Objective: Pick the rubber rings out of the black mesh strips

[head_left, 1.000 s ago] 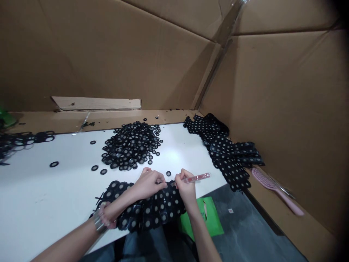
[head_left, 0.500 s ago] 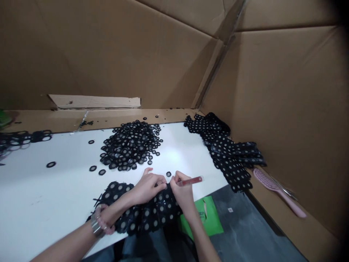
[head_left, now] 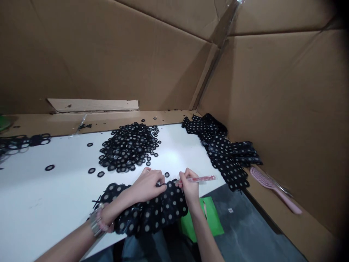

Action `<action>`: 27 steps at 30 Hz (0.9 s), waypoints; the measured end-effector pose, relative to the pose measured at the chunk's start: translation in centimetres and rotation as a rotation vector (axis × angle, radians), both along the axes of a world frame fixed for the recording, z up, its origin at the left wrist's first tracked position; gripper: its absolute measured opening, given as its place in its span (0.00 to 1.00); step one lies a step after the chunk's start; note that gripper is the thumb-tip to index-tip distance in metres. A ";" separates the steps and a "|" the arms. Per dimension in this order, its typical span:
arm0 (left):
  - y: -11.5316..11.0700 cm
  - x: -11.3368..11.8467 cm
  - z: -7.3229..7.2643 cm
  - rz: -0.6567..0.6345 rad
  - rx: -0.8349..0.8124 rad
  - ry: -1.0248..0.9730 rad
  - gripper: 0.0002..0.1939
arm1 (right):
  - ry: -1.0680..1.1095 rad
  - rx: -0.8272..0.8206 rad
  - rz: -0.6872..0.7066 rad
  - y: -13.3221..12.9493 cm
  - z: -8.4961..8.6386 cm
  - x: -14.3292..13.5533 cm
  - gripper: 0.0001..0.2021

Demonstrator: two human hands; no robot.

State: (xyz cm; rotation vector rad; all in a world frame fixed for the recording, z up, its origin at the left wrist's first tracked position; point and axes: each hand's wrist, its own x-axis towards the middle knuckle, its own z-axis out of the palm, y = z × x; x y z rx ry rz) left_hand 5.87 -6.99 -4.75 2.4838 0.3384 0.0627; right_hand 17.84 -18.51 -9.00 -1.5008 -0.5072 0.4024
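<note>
A black crocheted-looking piece with pale round dots (head_left: 169,209) lies bunched at the table's front edge and hangs over my lap. My left hand (head_left: 149,185) rests across it, its thumb and fingers pinching the upper edge. In my right hand (head_left: 190,185) is a slim pen-like tool with a clear red handle (head_left: 203,178), held like a pencil. The tool's thin tip points left at the edge of the piece, close to my left fingertips; its exact shape is too small to tell. Just above them lies one loose black ring (head_left: 167,174).
Behind my hands is a heap of black rings (head_left: 128,149) on the white table (head_left: 62,196). More dotted black pieces (head_left: 225,156) lie to the right. A pink hairbrush (head_left: 275,189) rests on the cardboard ledge, and a green bag (head_left: 212,218) is below. Cardboard walls (head_left: 109,54) stand around.
My right hand has moved slightly right with the tool, whose handle now reaches further right and lies nearer level. The left hand keeps its grip on the dotted piece. The view has shifted a little.
</note>
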 end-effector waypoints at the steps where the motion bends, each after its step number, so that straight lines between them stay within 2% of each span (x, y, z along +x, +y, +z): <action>1: 0.0 0.2 0.2 -0.005 -0.005 0.028 0.10 | 0.009 -0.010 0.012 0.0 0.2 -0.1 0.16; 8: -0.1 1.3 0.2 0.064 -0.111 0.195 0.13 | -0.023 -0.057 0.016 -0.1 0.2 -0.7 0.15; 13: -0.4 1.7 -0.7 0.057 -0.062 0.104 0.16 | -0.093 -0.101 0.022 -0.2 -0.3 -0.6 0.15; 18: -0.4 1.5 -1.7 0.072 -0.062 0.025 0.12 | -0.141 -0.169 0.021 -0.2 -0.4 -0.7 0.15; 27: -0.4 1.1 -1.6 0.039 -0.079 -0.002 0.11 | -0.148 -0.177 0.044 0.0 0.0 -0.6 0.14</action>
